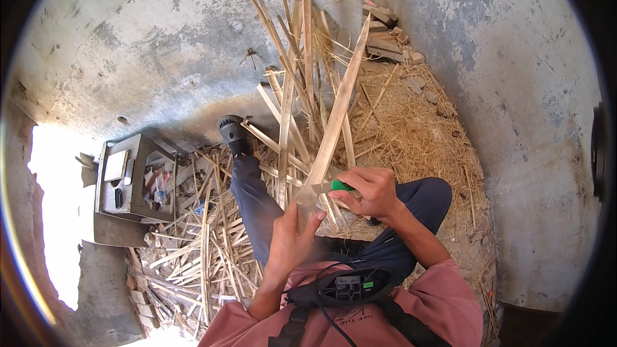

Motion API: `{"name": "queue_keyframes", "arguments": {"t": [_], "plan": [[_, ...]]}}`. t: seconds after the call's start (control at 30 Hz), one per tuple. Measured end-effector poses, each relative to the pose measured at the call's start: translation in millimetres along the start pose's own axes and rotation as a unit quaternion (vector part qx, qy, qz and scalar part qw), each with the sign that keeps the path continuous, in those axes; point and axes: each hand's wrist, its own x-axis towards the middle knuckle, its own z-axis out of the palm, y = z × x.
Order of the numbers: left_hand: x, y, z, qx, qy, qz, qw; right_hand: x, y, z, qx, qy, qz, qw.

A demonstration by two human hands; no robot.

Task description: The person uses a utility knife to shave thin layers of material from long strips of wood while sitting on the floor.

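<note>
A long, pale split bamboo strip [337,112] slants up and away from me, its pointed far end near the back wall. At its near end my left hand [290,241] is closed around it, thumb and forefinger on either side. My right hand [374,194] grips a knife by its green handle [341,185]. The knife's short, flat blade [320,188] lies against the strip, just beyond my left fingers. My palm and part of the handle hide each other.
More bamboo strips [307,38] lean upright against the grey wall [180,45]. Cut strips [205,244] litter the floor at left, and straw-like shavings [411,148] cover the right. A metal cabinet [138,177] with small items stands at left. Broken bricks [385,42] are piled in the corner.
</note>
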Motion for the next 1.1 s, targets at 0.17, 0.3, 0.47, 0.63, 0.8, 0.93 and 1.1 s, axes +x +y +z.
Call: {"name": "queue_keyframes", "arguments": {"t": [0.17, 0.3, 0.47, 0.63, 0.8, 0.93, 1.1], "plan": [[-4, 9, -8, 0.011, -0.022, -0.057, 0.998, 3, -3, -2, -0.030, -0.019, -0.011, 0.999], [-7, 5, -11, 0.009, -0.028, -0.073, 0.997, 0, 3, -2, -0.027, 0.012, 0.016, 0.999], [-39, -7, -12, 0.019, -0.071, -0.074, 0.995, 10, 50, -33, -0.052, 0.111, 0.181, 0.976], [-37, -4, -12, 0.094, -0.038, -0.056, 0.993, -3, 45, -32, 0.072, 0.080, 0.218, 0.970], [-22, -3, -8, 0.122, 0.065, -0.021, 0.990, -5, 13, -2, 0.100, -0.013, 0.078, 0.992], [-15, -2, -3, 0.116, 0.081, 0.008, 0.990, -9, -1, 10, 0.105, -0.065, 0.020, 0.992], [-13, -2, 2, 0.099, 0.079, 0.014, 0.992, -10, -9, 16, 0.110, -0.057, -0.002, 0.992]]}}
